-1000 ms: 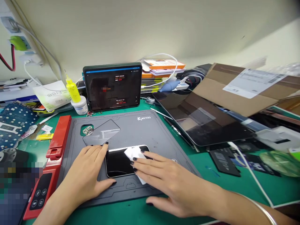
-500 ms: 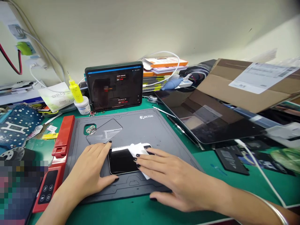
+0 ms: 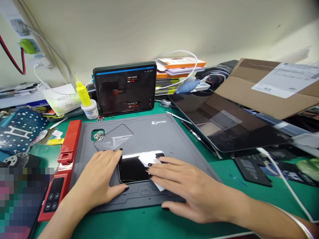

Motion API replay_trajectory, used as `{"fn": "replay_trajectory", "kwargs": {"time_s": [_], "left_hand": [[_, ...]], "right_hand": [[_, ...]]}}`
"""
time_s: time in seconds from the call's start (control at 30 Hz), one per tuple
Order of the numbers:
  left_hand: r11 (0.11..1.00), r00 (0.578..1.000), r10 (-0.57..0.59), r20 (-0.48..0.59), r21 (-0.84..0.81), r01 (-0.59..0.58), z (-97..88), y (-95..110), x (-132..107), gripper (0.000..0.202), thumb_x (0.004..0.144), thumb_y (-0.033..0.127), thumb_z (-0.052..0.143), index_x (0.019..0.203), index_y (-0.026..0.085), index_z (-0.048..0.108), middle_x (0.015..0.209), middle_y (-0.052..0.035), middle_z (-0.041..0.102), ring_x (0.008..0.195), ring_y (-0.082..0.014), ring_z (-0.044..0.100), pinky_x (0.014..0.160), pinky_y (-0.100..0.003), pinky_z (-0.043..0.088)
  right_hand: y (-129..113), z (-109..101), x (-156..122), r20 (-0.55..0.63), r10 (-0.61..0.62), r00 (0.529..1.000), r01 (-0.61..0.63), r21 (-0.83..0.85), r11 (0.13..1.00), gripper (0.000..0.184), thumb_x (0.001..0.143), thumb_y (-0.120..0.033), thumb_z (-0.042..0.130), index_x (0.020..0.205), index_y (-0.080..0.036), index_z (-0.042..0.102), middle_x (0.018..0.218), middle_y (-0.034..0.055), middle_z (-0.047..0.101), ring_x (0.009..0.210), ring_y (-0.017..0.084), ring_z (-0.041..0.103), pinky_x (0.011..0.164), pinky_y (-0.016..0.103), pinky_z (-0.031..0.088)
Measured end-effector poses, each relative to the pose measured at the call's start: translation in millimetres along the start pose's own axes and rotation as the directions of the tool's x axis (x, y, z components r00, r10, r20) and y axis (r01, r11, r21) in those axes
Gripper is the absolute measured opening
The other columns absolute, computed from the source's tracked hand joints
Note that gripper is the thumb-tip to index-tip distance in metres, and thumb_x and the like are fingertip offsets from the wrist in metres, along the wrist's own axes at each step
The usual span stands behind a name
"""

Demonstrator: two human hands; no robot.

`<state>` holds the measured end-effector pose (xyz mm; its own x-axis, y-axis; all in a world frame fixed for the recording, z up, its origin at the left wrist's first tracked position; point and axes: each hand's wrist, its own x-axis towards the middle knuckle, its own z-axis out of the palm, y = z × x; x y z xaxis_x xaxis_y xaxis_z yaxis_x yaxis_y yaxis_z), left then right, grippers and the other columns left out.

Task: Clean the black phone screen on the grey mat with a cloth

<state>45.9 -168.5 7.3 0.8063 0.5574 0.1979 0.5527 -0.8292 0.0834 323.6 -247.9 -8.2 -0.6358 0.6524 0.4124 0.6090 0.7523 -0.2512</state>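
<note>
On the grey repair mat (image 3: 179, 136), a white cloth (image 3: 146, 160) lies across a black smartphone (image 3: 131, 170).
The right hand (image 3: 191, 186) presses it, fingers flat and open; the open left hand (image 3: 97, 177) steadies the phone's left edge.

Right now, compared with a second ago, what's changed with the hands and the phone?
Very little: the head view drifted, so everything sits slightly further right in the frame. The right hand still presses the white cloth onto the phone, perhaps slightly nearer its top edge. Nothing was taken or let go; the left hand stays beside the phone.
</note>
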Motion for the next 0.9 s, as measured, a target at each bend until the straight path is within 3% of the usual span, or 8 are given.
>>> {"fn": "replay_trajectory", "kwargs": {"time_s": [0.13,0.2,0.3,0.43,0.53,0.7,0.8,0.9], "left_hand": [[1.0,1.0,-0.019,0.018,-0.016,0.019,-0.1,0.0,-1.0,0.073,0.08,0.043,0.071,0.139,0.013,0.039,0.127,-0.0184,0.061,0.114,-0.0339,0.059,0.094,-0.049,0.05],[1.0,0.999,-0.025,0.031,-0.018,0.026,-0.6,0.2,-1.1,0.073,0.08,0.042,0.07,0.139,0.013,0.038,0.128,-0.0183,0.06,0.115,-0.0339,0.058,0.095,-0.05,0.049],[1.0,0.999,-0.021,0.033,-0.015,0.022,-1.4,0.7,-0.6,0.074,0.079,0.042,0.072,0.139,0.013,0.038,0.127,-0.0181,0.06,0.114,-0.0339,0.059,0.094,-0.049,0.049],[1.0,0.999,-0.015,0.032,-0.005,0.015,-2.2,0.9,0.1,0.073,0.079,0.038,0.073,0.138,0.012,0.039,0.126,-0.0184,0.061,0.113,-0.0341,0.059,0.094,-0.049,0.05],[1.0,0.999,-0.018,0.035,-0.01,0.018,-1.9,0.3,0.1,0.074,0.078,0.038,0.073,0.138,0.013,0.038,0.127,-0.0181,0.061,0.115,-0.0339,0.058,0.095,-0.049,0.049],[1.0,0.999,-0.007,0.034,0.007,0.007,-1.3,-0.9,0.7,0.074,0.079,0.037,0.073,0.138,0.012,0.038,0.127,-0.0187,0.061,0.115,-0.0339,0.059,0.093,-0.049,0.05],[1.0,0.999,-0.014,0.034,0.001,0.014,-1.8,-0.6,1.2,0.071,0.08,0.038,0.071,0.139,0.013,0.038,0.127,-0.0182,0.061,0.115,-0.0339,0.059,0.094,-0.049,0.05],[1.0,0.999,-0.025,0.044,-0.016,0.026,-1.8,-0.1,1.1,0.068,0.081,0.038,0.069,0.138,0.014,0.04,0.127,-0.0181,0.061,0.115,-0.034,0.059,0.095,-0.049,0.049]], "right_hand": [[-1.2,-1.2,2.3,0.136,-0.018,0.991,0.026,-0.054,0.998,0.039,0.096,-0.035,0.057,0.125,-0.009,0.062,0.133,0.0142,0.06,0.125,0.027,0.054,0.111,0.048,0.04],[1.1,-1.8,2.7,0.093,0.049,0.994,-0.036,-0.136,0.99,0.038,0.096,-0.032,0.055,0.123,-0.007,0.063,0.131,0.0164,0.061,0.123,0.03,0.056,0.107,0.052,0.043],[4.1,-3.9,2.3,-0.038,0.131,0.991,-0.136,-0.216,0.967,0.029,0.097,-0.028,0.054,0.11,-0.006,0.068,0.113,0.0171,0.068,0.106,0.031,0.064,0.097,0.051,0.05],[1.4,-7.3,3.2,-0.072,0.101,0.992,-0.109,-0.114,0.988,0.028,0.097,-0.031,0.052,0.097,-0.01,0.071,0.095,0.0129,0.07,0.089,0.026,0.065,0.088,0.044,0.054],[-1.6,-6.6,3.6,-0.012,0.054,0.998,-0.055,-0.045,0.997,0.03,0.098,-0.032,0.051,0.109,-0.01,0.069,0.11,0.0128,0.07,0.102,0.025,0.064,0.1,0.044,0.049],[1.7,-2.0,1.7,0.0,0.084,0.996,-0.083,-0.18,0.98,0.043,0.095,-0.03,0.054,0.126,-0.001,0.06,0.134,0.0191,0.058,0.12,0.029,0.056,0.103,0.044,0.049],[4.9,-3.6,1.3,-0.065,0.131,0.989,-0.143,-0.24,0.96,0.032,0.095,-0.027,0.055,0.113,-0.004,0.068,0.121,0.0185,0.066,0.106,0.03,0.063,0.097,0.049,0.051],[4.5,-6.8,1.7,-0.08,0.12,0.99,-0.131,-0.151,0.98,0.022,0.094,-0.028,0.057,0.097,-0.011,0.071,0.104,0.0136,0.071,0.092,0.026,0.066,0.089,0.045,0.055]]}}
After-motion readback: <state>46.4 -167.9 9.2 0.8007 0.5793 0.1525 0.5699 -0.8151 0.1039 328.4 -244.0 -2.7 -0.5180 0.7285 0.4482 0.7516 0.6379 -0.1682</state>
